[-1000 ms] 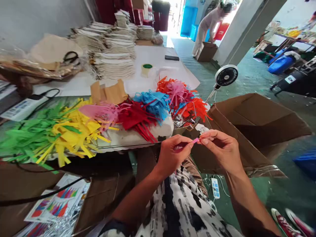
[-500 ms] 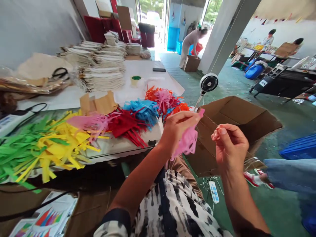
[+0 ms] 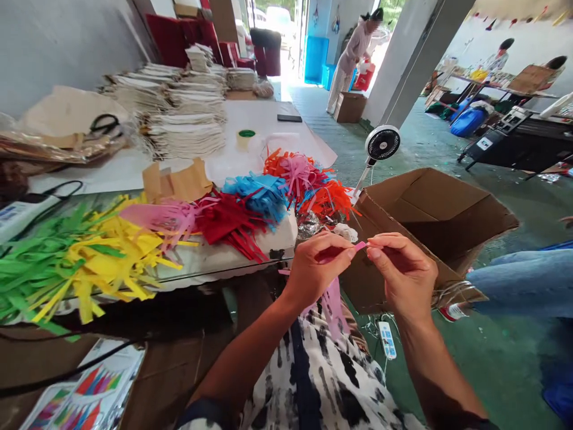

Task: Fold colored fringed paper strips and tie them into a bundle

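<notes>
A pink paper tassel [image 3: 332, 307] hangs from my left hand [image 3: 320, 263], its cut strips dangling over my lap. My left fingers are closed around its upper part, and a narrow pink end pokes out past the fingertips. There my right hand [image 3: 405, 266] pinches at the tip, thumb against fingers. Whether a thin thread is also in the right fingertips is too small to tell. On the table to the left lie fringed bundles: green [image 3: 38, 257], yellow [image 3: 120, 251], pink [image 3: 168, 218], dark red [image 3: 230, 221], blue [image 3: 259, 194] and orange [image 3: 331, 200].
An open cardboard box [image 3: 389, 209] stands beside my right hand, with a small fan [image 3: 382, 143] behind it. Stacked pale cloth bundles [image 3: 188, 119], a tape roll [image 3: 246, 137] and a phone [image 3: 289, 118] are on the table. A jeans-clad leg [image 3: 528, 280] shows at right.
Both hands have come together and lower; the pink tassel now hangs down below my left hand. My right fingertips have met its narrow end. The far person has straightened up with a red item.
</notes>
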`<state>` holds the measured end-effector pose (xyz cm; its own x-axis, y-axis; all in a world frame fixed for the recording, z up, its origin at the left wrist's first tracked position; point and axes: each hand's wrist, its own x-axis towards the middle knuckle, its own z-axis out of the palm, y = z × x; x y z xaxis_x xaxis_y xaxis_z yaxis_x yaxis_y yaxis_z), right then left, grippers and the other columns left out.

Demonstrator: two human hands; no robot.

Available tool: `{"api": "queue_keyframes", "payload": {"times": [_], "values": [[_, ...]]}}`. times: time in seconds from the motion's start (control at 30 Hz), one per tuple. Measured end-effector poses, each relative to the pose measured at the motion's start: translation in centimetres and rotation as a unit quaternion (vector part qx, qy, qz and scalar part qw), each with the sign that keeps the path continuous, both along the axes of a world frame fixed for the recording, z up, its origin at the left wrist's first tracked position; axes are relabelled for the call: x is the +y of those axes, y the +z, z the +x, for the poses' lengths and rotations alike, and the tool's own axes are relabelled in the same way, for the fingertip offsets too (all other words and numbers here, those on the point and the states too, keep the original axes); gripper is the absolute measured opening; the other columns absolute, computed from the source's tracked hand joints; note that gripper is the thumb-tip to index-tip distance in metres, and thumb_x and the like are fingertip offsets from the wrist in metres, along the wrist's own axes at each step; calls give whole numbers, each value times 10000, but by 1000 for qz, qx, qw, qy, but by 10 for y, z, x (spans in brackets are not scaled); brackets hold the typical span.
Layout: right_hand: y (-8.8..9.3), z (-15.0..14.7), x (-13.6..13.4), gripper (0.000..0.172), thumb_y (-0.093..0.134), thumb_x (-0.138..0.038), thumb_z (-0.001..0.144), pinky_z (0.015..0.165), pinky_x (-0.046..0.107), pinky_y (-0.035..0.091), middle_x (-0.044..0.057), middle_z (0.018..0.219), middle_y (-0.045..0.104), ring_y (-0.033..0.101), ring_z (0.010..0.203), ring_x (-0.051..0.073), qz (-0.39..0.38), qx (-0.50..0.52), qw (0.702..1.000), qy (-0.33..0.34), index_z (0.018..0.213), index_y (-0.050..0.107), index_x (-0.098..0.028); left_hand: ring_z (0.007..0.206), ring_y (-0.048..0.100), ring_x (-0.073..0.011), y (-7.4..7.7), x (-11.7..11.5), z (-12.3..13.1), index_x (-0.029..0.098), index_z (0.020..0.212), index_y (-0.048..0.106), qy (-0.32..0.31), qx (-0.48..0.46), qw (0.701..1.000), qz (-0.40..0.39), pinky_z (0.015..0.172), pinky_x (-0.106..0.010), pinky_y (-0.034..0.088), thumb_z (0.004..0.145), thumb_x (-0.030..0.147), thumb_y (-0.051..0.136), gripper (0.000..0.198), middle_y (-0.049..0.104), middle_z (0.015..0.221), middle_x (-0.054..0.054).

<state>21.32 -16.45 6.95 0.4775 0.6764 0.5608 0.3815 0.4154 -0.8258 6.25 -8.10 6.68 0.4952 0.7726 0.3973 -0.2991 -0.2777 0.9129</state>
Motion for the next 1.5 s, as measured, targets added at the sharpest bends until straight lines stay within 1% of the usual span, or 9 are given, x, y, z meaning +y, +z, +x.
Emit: {"api": "queue_keyframes", "payload": {"times": [0.13,0.37,0.5,0.83,1.03,1.17,1.27,1.4,1.5], "values": [[0,-4,-2,169,805,-187,894,777,286,577,13,962,753,681,902,163,-15,-20,999,37,1009,820,-311,795,678,-133,0,-3,-9,195,857,791,39,-3,998,44,773,-263,541,873,144,778,55,760,842,-20],[0,-7,-4,206,799,-134,888,797,292,566,12,963,752,675,911,161,-17,-30,998,55,1020,814,-291,819,697,-135,-2,-5,-14,200,856,792,54,-4,996,67,764,-245,557,860,95,768,108,755,835,-20],[0,-6,-5,183,797,-136,891,788,288,562,9,959,751,676,894,155,-36,-39,997,52,1004,802,-279,799,698,-117,-3,-4,-14,200,873,789,64,1,991,113,766,-229,565,858,76,766,127,754,856,-17],[-1,1,-7,107,796,-183,908,751,245,544,-13,901,720,652,835,125,-118,-22,985,126,959,787,-277,801,704,-124,-4,-1,-19,209,864,773,66,38,984,163,774,-248,585,884,104,733,115,752,881,-36],[-10,-3,0,63,794,-223,918,778,243,562,-15,910,749,678,842,125,-144,15,982,124,948,797,-279,814,713,-122,-13,-4,-15,201,865,759,78,46,989,117,778,-241,577,890,114,734,94,762,895,-28],[-16,0,3,44,808,-245,909,706,221,547,-17,872,745,661,767,111,-149,49,982,104,937,809,-278,888,743,-139,-21,-3,-18,208,1066,751,30,77,997,9,828,-247,591,889,215,783,179,786,976,-29],[-18,4,5,65,830,-257,887,709,224,555,-11,880,755,670,777,118,-146,64,981,106,946,818,-280,883,747,-131,-23,-1,-21,203,1073,749,13,66,996,-52,811,-224,596,895,278,797,199,790,978,-28],[-24,2,9,127,856,-303,857,733,270,580,7,918,770,687,810,152,-171,75,972,144,978,823,-280,850,743,-124,-24,1,-18,187,991,729,30,17,998,-52,780,-213,600,904,278,786,138,783,937,-28],[-29,1,12,158,821,-324,892,715,281,559,5,901,751,658,775,148,-169,81,973,134,1048,828,-298,856,737,-121,-26,2,-15,183,966,714,37,18,998,-40,813,-219,595,906,248,780,110,778,937,-31]]}}
